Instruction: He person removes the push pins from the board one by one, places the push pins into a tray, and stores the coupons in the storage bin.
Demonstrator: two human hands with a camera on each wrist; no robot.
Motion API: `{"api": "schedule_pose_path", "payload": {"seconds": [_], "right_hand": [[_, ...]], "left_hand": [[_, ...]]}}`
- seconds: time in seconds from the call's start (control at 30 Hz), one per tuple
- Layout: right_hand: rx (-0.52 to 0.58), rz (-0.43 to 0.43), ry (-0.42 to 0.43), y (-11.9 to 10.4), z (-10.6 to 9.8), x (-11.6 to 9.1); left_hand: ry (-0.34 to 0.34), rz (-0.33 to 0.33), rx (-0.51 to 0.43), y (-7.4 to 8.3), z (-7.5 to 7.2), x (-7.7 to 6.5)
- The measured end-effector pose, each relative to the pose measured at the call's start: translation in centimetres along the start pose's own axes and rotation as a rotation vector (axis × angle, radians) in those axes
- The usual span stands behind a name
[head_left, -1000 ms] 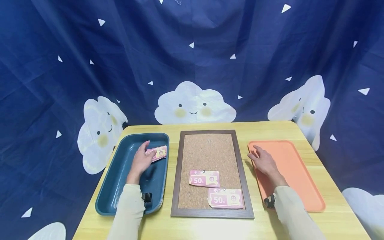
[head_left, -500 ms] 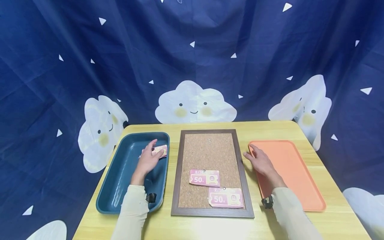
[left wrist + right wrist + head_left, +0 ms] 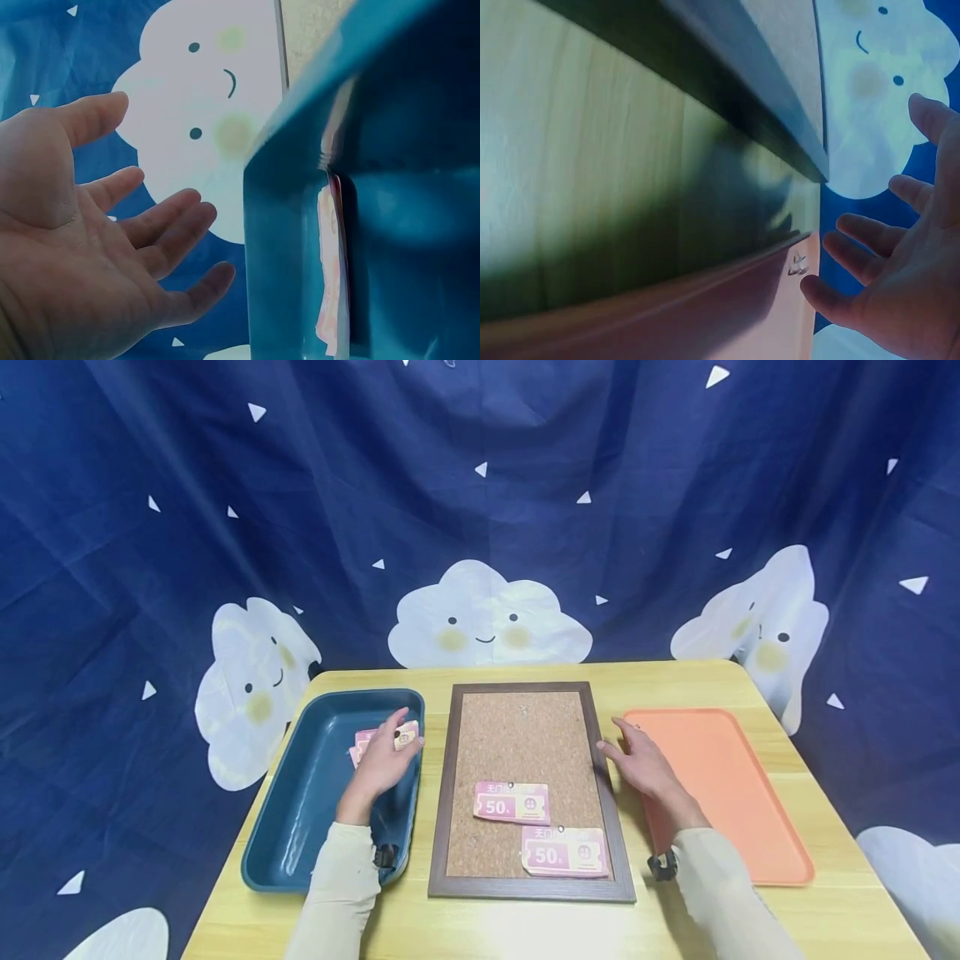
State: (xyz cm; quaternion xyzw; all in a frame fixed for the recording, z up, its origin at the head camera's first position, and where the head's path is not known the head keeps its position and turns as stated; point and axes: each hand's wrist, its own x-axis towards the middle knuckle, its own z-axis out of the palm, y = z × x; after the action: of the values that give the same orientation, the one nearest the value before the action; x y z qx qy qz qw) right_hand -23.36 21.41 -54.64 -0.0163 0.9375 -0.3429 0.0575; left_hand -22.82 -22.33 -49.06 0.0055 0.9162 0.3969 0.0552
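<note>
My left hand (image 3: 382,768) hovers over a deep blue tray (image 3: 300,810), fingers spread and loosely bent. In the left wrist view the palm (image 3: 82,255) holds nothing. Pink-and-yellow paper coupons (image 3: 365,742) lie in the tray below it, partly hidden by the hand. At the right, my right hand (image 3: 648,770) is over the gap between a framed cork board (image 3: 517,735) and an orange tray (image 3: 727,785); its relaxed fingers hold nothing. Two coupons, one upper (image 3: 510,810) and one lower (image 3: 562,857), are fixed to the board, each with a pin at its top.
Small clear pins (image 3: 798,264) lie at the orange tray's far end in the right wrist view. Everything rests on a light wooden table (image 3: 525,931). A dark blue curtain (image 3: 480,527) with clouds hangs behind the table.
My left hand has moved right, toward the tray's right rim, leaving the coupons behind in the tray. My right hand has shifted left toward the cork board's frame.
</note>
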Motion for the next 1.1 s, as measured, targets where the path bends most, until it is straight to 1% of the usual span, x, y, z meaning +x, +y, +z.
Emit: {"api": "schedule_pose_path", "payload": {"seconds": [0.2, 0.37, 0.6, 0.77, 0.97, 1.1], "right_hand": [[0.007, -0.03, 0.007, -1.0, 0.2, -0.3], [0.006, -0.047, 0.013, -1.6, 0.3, -0.4], [0.024, -0.059, 0.005, -2.7, 0.6, -0.7], [0.047, -0.058, -0.006, -3.1, 1.1, -0.8], [0.067, -0.073, -0.016, -3.8, 1.7, -1.0], [0.059, -0.08, -0.025, -4.2, 2.3, -1.1]], "left_hand": [[-0.029, 0.02, -0.017, 0.6, 0.5, -0.4], [-0.057, 0.028, -0.023, 0.7, 1.1, -0.6], [-0.043, 0.036, -0.006, 1.0, 1.9, -0.8], [-0.048, 0.048, 0.002, 1.4, 2.6, -1.0], [-0.046, 0.057, -0.008, 1.5, 3.7, -1.3], [-0.029, 0.064, -0.002, 1.4, 4.5, -1.5]]}}
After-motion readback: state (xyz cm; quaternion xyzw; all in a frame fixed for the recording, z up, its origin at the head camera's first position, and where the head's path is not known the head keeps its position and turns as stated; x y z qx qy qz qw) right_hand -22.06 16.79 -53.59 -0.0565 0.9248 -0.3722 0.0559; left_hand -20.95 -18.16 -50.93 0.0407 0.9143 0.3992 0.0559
